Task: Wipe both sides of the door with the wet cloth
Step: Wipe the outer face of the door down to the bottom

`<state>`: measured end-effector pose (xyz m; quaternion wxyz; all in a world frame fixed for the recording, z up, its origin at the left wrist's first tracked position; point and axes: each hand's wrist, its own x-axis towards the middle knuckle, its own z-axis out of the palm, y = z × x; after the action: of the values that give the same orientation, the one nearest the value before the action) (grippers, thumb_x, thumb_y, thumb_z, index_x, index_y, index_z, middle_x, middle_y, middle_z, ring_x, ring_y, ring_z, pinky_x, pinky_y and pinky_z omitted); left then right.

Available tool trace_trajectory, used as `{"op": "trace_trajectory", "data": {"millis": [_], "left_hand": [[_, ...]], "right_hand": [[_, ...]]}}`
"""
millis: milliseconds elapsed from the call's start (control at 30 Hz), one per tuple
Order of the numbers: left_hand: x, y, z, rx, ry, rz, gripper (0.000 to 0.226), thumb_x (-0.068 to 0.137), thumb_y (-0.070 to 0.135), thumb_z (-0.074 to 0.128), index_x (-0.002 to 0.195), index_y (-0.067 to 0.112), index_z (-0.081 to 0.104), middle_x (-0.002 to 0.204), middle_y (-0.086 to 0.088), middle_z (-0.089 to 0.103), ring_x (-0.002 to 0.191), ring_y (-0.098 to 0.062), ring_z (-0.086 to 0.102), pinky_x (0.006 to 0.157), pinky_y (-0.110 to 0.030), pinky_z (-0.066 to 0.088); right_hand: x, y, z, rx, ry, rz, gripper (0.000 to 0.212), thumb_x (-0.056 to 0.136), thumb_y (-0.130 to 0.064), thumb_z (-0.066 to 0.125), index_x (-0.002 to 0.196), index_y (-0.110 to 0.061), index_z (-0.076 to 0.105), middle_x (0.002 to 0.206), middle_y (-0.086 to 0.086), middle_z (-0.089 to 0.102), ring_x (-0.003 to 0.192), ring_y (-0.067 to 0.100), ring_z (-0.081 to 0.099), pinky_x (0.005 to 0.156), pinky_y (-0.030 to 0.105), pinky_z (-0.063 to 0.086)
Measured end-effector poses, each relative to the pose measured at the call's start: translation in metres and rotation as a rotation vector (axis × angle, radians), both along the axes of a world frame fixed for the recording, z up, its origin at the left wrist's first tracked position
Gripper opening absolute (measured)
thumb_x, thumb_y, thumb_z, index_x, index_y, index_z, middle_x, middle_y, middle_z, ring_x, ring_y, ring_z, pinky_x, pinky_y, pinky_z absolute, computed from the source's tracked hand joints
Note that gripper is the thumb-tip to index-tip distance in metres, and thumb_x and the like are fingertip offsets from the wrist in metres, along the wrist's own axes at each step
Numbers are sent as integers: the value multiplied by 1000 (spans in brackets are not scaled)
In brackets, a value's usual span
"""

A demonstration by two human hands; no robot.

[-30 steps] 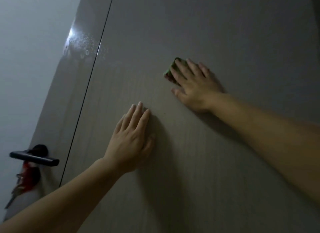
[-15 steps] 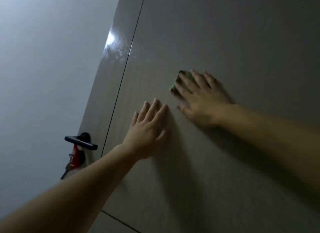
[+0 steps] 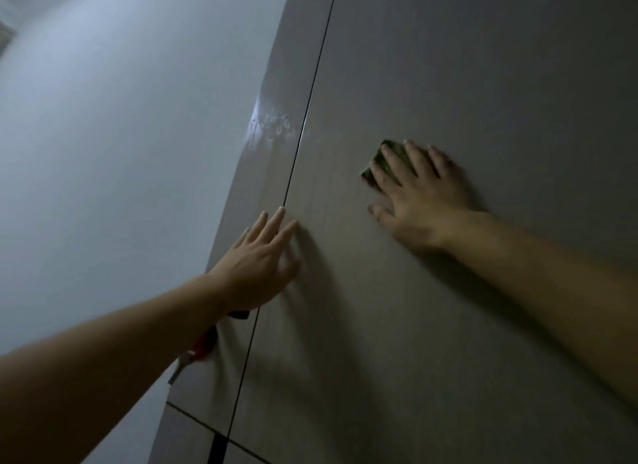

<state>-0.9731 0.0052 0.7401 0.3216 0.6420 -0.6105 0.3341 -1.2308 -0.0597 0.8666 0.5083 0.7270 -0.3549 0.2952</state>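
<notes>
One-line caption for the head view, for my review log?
Right hand presses a small green cloth flat against the grey-brown panelled door, with the left hand open beside it.

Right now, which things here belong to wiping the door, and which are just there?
For the job: door, green cloth, right hand pressing it, left hand on the door.
Just there: keys hanging below the left wrist, wall.

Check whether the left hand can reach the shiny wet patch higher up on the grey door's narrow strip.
Probably yes: the open left hand is below the shiny wet patch on the grey door, with only bare panel between them.
</notes>
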Motion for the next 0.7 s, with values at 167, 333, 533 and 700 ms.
{"op": "trace_trajectory", "data": {"millis": [167, 333, 533, 700], "left_hand": [[60, -12, 22, -1, -43, -22, 80, 96, 68, 28, 159, 41, -14, 165, 5, -29, 151, -21, -29, 128, -51, -3], [73, -42, 38, -116, -8, -170, 84, 90, 78, 15, 159, 40, -15, 165, 4, -32, 149, -21, -36, 125, -51, -13], [72, -66, 32, -312, 31, -268, 78, 92, 76, 11, 159, 42, -9, 168, 6, -24, 149, -20, -36, 120, -49, -25], [71, -68, 32, -359, 32, -307, 76, 94, 73, 11, 160, 39, -3, 170, 0, -17, 152, -27, -29, 122, -58, -16]], "right_hand": [[8, -12, -18, -1, 186, 39, 81, 85, -77, -17, 158, -40, -16, 164, -13, -27, 154, 16, -23, 120, 39, -20], [60, -5, 57, -12, -185, -94, 74, 99, -69, 6, 162, -33, -8, 170, -5, -19, 156, 23, -18, 124, 47, -14], [91, -11, -6, -44, 45, -44, 77, 87, -75, -17, 156, -42, -19, 162, -14, -32, 152, 13, -28, 123, 42, -18], [111, -11, 34, -33, -12, -75, 73, 87, -76, -13, 153, -47, -23, 163, -17, -32, 153, 10, -25, 120, 34, -21]]}}
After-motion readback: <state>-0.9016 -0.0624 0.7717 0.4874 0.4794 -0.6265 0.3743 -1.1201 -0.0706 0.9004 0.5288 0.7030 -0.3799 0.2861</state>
